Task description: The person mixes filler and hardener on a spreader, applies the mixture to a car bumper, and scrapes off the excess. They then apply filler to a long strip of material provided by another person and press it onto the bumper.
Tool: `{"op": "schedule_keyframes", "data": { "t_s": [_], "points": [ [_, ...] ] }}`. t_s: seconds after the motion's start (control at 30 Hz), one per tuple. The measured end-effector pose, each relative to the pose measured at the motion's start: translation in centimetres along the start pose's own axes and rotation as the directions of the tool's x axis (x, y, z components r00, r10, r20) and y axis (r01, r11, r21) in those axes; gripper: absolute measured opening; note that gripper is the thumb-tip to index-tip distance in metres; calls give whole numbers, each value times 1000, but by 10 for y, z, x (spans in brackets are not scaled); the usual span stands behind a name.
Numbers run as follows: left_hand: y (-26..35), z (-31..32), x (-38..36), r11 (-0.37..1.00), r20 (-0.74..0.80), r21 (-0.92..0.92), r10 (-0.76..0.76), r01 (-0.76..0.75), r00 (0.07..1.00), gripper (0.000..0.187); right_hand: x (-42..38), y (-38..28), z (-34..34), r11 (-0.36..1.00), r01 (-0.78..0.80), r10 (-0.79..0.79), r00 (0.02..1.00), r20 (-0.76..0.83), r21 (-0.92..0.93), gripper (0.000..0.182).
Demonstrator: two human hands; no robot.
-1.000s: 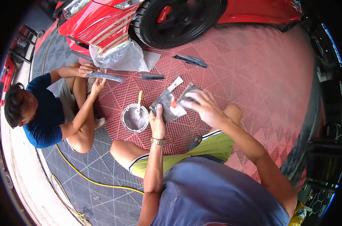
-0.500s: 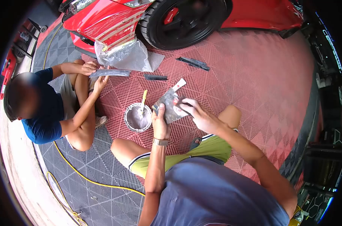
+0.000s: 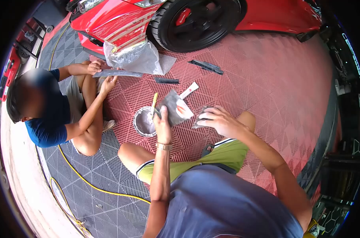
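My left hand (image 3: 162, 126) grips a grey mixing plate (image 3: 170, 104), thumb on top. A patch of white putty (image 3: 186, 114) with a red-orange streak lies on the plate's right side. To the right, apart from the plate, my right hand (image 3: 218, 119) is closed on a thin, greyish putty spreader (image 3: 197, 122), which is partly hidden and blurred. An open can of grey putty (image 3: 145, 122) stands on the floor beside my left hand. A yellow-handled tool (image 3: 154, 100) leans in the can. Just beyond the plate, a white tube (image 3: 189, 91) lies on the floor.
A co-worker (image 3: 49, 107) sits at left, holding a long grey strip (image 3: 118, 73). Dark trim pieces (image 3: 206, 66) lie on the red floor tiles. A red car (image 3: 120, 23) with tape and plastic sheeting (image 3: 138, 59) stands ahead. A yellow hose (image 3: 104, 193) crosses the grey tiles.
My right hand has drawn back to the right with the spreader, away from the plate. The plate has turned slightly in my left hand, and the putty patch shows more fully.
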State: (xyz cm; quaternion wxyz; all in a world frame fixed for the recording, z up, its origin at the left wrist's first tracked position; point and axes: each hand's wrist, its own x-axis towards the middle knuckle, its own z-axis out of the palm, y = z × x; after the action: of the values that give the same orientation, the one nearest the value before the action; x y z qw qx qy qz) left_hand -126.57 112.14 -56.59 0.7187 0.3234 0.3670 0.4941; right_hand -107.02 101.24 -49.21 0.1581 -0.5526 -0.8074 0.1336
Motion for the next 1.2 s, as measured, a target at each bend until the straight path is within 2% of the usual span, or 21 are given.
{"op": "schedule_keyframes", "data": {
  "t_s": [0.03,0.07,0.17,0.2,0.23,0.37,0.4,0.43,0.5,0.57,0.63,0.7,0.77,0.8,0.9,0.93,0.97,1.03,1.07,1.17,1.2],
  "points": [
    [1,-8,6,1000,34,6,-30,29,999,24,-6,3,-1,999,-26,25,999,33,28,48],
    [-3,-9,7,998,54,9,-60,60,997,25,-9,8,-3,980,-34,32,999,12,196,56],
    [-19,5,-1,984,91,-128,-116,127,989,24,8,-10,1,931,90,34,944,-329,354,66],
    [-15,14,-7,963,99,-202,-160,177,982,24,9,-11,1,960,33,30,975,-221,277,71],
    [-9,22,-13,945,104,-264,-173,195,979,23,10,-7,12,984,-6,43,978,-206,176,67],
    [-20,7,-13,951,97,-249,-163,183,982,24,-14,37,33,995,-100,100,995,-14,4,68],
    [-14,9,-16,965,93,-197,-157,173,983,24,-23,44,33,979,-204,203,979,34,22,64],
    [-14,9,-16,987,101,-36,-153,157,983,26,-20,37,21,976,-218,218,976,4,7,62],
    [-14,7,-13,954,87,287,-115,86,990,31,-3,15,-5,979,-205,204,977,-60,-14,57],
    [-24,12,-13,897,160,437,-10,-62,987,35,13,0,-6,987,-125,116,990,-83,-100,50],
    [-20,15,-9,937,156,337,38,-89,987,32,18,-5,-4,982,-45,44,999,-5,-185,49],
    [-10,8,-7,947,96,321,-16,-16,995,30,13,-7,-7,988,4,3,999,46,-153,48],
    [-12,2,8,995,-7,79,59,-58,998,29,2,-1,-14,994,22,-10,993,115,-105,46],
    [7,2,11,999,27,7,35,-35,999,27,2,1,-19,1000,-16,13,986,165,18,51],
    [11,7,8,1000,75,-25,-15,17,997,26,7,-19,-26,924,-121,165,982,-95,362,58],
    [10,10,1,997,109,-41,-56,61,992,26,13,-19,-17,959,11,52,975,-214,283,63],
    [-1,8,0,987,153,-105,-105,122,983,25,18,-20,-4,969,54,17,959,-283,240,62],
    [7,21,-12,954,136,-264,-112,145,984,23,20,-14,22,996,61,-36,951,-308,72,64],
    [10,21,-14,953,119,-273,-101,131,988,21,16,-6,36,992,39,5,941,-340,123,60],
    [12,5,-16,962,131,-235,-109,138,985,22,-4,20,42,988,-103,109,993,-39,117,56],
    [10,-1,-14,988,128,-96,-105,117,986,23,-6,17,35,947,-242,249,968,-6,213,49]
  ]
}}
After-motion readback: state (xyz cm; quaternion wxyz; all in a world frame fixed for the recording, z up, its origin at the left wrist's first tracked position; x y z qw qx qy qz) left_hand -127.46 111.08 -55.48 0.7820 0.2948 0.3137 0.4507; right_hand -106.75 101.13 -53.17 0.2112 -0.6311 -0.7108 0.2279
